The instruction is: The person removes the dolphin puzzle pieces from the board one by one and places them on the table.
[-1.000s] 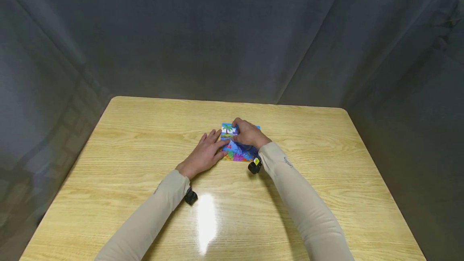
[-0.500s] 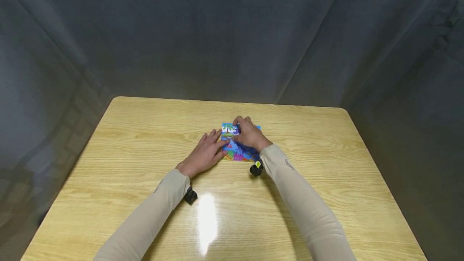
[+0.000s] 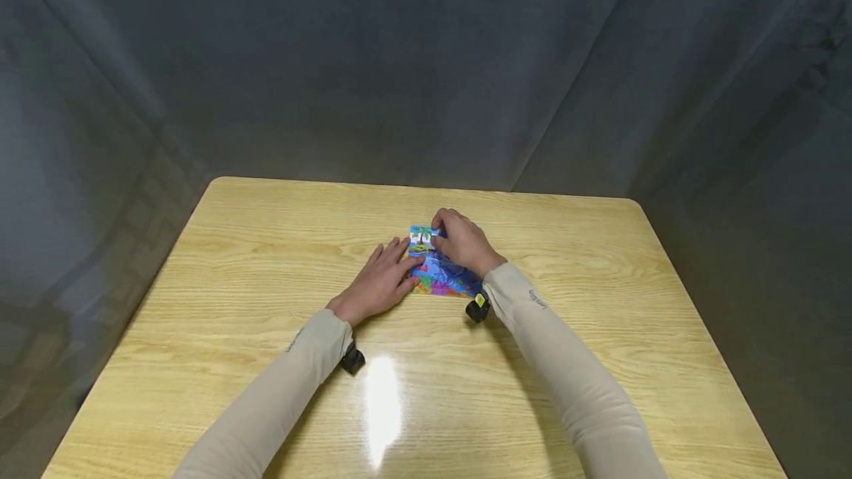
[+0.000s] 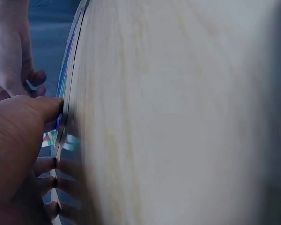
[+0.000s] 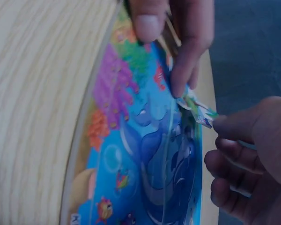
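Observation:
A flat sea-picture jigsaw puzzle (image 3: 442, 281) lies near the table's middle, with a blue dolphin, purple coral and small fish plain in the right wrist view. My left hand (image 3: 379, 283) rests at its left side, fingers spread and fairly straight; the thumb (image 4: 18, 124) lies along the near part of its edge. Over the upper right of the puzzle, my right hand (image 3: 471, 244) pinches the edge of a palm-tree puzzle piece (image 5: 204, 115), which sits tilted up from the picture. That hand's other fingers (image 5: 225, 173) are curled. It hides the puzzle's upper right corner.
The puzzle lies on a light wood table (image 3: 266, 242) with rounded far corners. A dark grey curtain (image 3: 399, 72) hangs behind the table and along both sides. Glare shows on the wood near the front.
My right hand has shifted slightly away and to the right, uncovering more of the palm-tree part. My left hand keeps its place on the puzzle's left side.

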A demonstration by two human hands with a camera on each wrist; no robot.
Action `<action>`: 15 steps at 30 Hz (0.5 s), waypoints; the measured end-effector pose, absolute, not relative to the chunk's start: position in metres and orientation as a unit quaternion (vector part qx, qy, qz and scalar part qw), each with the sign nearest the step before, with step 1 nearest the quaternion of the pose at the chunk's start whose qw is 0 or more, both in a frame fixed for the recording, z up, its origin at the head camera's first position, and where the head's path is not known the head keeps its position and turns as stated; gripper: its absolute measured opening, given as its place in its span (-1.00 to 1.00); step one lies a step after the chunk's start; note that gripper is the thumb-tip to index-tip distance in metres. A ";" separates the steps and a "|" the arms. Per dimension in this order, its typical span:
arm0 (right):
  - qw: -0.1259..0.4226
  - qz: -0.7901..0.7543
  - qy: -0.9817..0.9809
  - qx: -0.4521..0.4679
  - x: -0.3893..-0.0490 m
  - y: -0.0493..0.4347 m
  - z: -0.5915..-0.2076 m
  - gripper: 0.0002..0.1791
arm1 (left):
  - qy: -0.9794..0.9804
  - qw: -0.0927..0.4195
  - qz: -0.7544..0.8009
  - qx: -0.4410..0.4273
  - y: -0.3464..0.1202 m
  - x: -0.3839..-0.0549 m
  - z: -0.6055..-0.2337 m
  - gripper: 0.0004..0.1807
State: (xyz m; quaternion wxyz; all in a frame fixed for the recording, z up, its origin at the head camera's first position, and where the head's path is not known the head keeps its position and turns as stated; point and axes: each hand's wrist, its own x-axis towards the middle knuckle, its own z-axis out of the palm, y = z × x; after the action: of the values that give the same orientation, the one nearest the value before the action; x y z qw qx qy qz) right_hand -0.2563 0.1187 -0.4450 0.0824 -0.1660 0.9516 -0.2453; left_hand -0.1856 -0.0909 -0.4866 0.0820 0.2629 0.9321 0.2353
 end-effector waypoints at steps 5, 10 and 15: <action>0.069 -0.304 0.935 -0.170 -0.258 0.121 -0.444 -0.94 | 0.932 0.082 0.234 0.263 -0.091 -0.186 -0.487 -0.44; 0.069 -0.344 0.921 -0.169 -0.257 0.122 -0.442 -0.95 | 0.933 0.085 0.229 0.265 -0.090 -0.188 -0.488 -0.44; 0.071 -0.363 0.914 -0.166 -0.257 0.130 -0.441 -0.92 | 0.933 0.092 0.228 0.264 -0.087 -0.189 -0.487 -0.41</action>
State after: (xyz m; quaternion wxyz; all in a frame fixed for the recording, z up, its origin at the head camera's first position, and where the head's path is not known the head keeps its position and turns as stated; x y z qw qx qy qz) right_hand -0.2574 0.1296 -0.4409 0.0715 -0.1659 0.9142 -0.3628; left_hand -0.1894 -0.0873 -0.4874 0.0922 0.2641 0.9327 0.2279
